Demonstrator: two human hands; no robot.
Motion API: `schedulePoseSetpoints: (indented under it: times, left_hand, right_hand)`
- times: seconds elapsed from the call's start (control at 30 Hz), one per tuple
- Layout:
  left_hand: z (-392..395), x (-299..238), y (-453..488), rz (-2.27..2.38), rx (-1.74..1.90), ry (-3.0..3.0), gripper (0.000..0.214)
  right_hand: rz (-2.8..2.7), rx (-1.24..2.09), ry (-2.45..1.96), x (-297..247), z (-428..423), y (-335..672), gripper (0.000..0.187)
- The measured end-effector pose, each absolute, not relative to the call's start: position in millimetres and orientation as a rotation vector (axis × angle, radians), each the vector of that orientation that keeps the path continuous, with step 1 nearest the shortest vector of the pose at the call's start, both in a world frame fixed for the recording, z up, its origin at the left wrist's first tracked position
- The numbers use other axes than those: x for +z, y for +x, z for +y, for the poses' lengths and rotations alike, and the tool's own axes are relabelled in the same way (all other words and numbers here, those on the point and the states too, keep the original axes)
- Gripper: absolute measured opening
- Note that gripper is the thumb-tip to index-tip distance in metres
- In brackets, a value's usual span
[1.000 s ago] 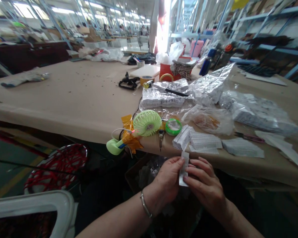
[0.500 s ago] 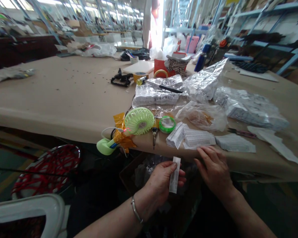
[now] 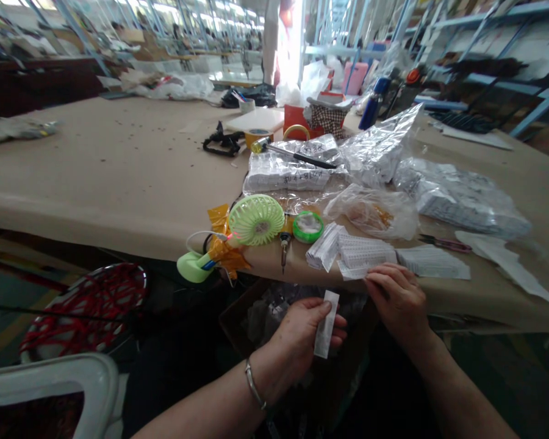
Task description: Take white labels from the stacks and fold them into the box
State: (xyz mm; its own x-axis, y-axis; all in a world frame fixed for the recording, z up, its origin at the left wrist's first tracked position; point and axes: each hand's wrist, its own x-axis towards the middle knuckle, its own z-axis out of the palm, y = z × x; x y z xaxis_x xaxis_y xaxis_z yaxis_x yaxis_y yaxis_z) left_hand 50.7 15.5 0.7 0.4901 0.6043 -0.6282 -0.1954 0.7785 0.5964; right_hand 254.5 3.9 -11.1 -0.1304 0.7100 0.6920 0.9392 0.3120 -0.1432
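My left hand (image 3: pixel 302 332) is below the table edge, closed on a small white paper strip (image 3: pixel 326 324) held upright between thumb and fingers. My right hand (image 3: pixel 396 299) rests at the table's front edge with its fingertips pinching the corner of a white printed sheet (image 3: pixel 353 272). That sheet lies under a stack of white printed labels (image 3: pixel 363 251), with a fanned bundle of labels (image 3: pixel 324 245) to its left and a flat stack of sheets (image 3: pixel 432 262) to its right.
A green mini fan (image 3: pixel 256 219) with orange tape, a green tape roll (image 3: pixel 308 226) and a small screwdriver (image 3: pixel 283 247) sit left of the labels. Clear plastic bags (image 3: pixel 370 213) of labels, a red box (image 3: pixel 302 119) and scissors (image 3: pixel 443 244) lie behind. A red-netted stool (image 3: pixel 85 308) stands on the floor at left.
My right hand let go of the strip and moved up to the table edge, pinching a sheet by the label stack. My left hand kept the strip and lowered slightly.
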Motion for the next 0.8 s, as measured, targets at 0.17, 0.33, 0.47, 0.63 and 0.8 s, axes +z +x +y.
schedulePoseSetpoints:
  times: [0.17, 0.33, 0.47, 0.63, 0.8]
  left_hand:
    - [17, 4, 54, 0.95, 0.499, 0.506, 0.018]
    - [18, 6, 54, 0.942, 0.49, 0.497, 0.02]
    - [20, 6, 56, 0.931, 0.469, 0.482, 0.02]
    - [21, 11, 59, 0.837, 0.431, 0.43, 0.01]
    - [20, 11, 58, 0.795, 0.502, 0.39, 0.007]
  right_hand:
    - [-1.918, -0.484, -1.469, -12, 2, 253, 0.012]
    - [-1.878, -0.418, -1.415, -16, 3, 257, 0.015]
    - [-1.866, -0.337, -1.337, -14, -2, 254, 0.017]
    - [-1.968, -0.101, -1.164, -9, -21, 229, 0.022]
    - [-2.044, -0.011, -1.114, -16, -35, 214, 0.019]
